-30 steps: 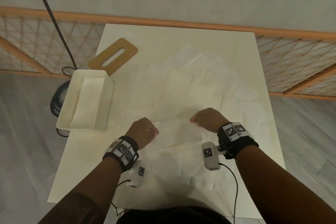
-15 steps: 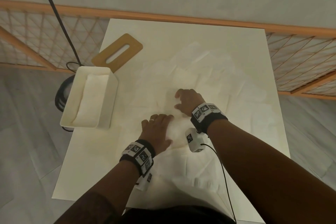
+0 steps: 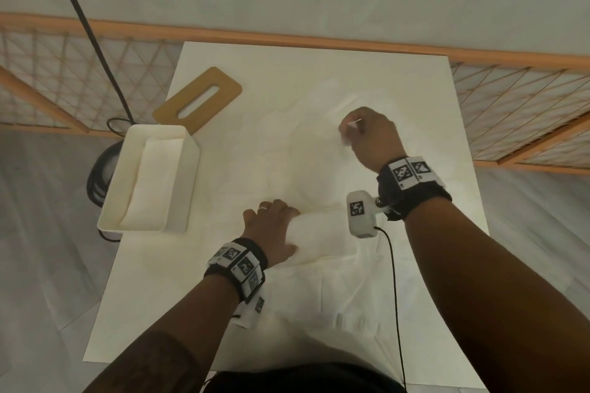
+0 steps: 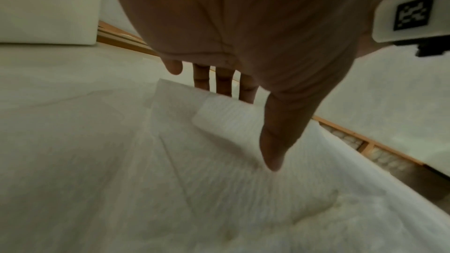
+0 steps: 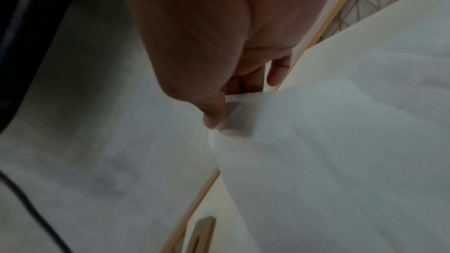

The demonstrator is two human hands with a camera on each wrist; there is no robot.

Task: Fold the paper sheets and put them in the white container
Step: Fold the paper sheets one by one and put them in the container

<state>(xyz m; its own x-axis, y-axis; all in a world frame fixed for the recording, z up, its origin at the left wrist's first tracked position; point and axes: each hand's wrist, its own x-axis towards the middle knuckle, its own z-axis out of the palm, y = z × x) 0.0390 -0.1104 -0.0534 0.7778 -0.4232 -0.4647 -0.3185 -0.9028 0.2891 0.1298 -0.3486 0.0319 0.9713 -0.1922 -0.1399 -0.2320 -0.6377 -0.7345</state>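
We see the right hand (image 3: 370, 134) at the far right of the tabletop (image 3: 319, 67), its fingers (image 5: 214, 116) pinched on the edge of a paper sheet (image 3: 306, 163) and lifting it. The left hand (image 3: 271, 230) lies flat, fingers (image 4: 224, 82) straight and together, pressing the sheet's near part. More sheets (image 3: 335, 297) cover the near tabletop. The container (image 3: 188, 182) stands at the left, paper (image 3: 150, 182) inside, a wooden lid (image 3: 198, 99) just beyond it.
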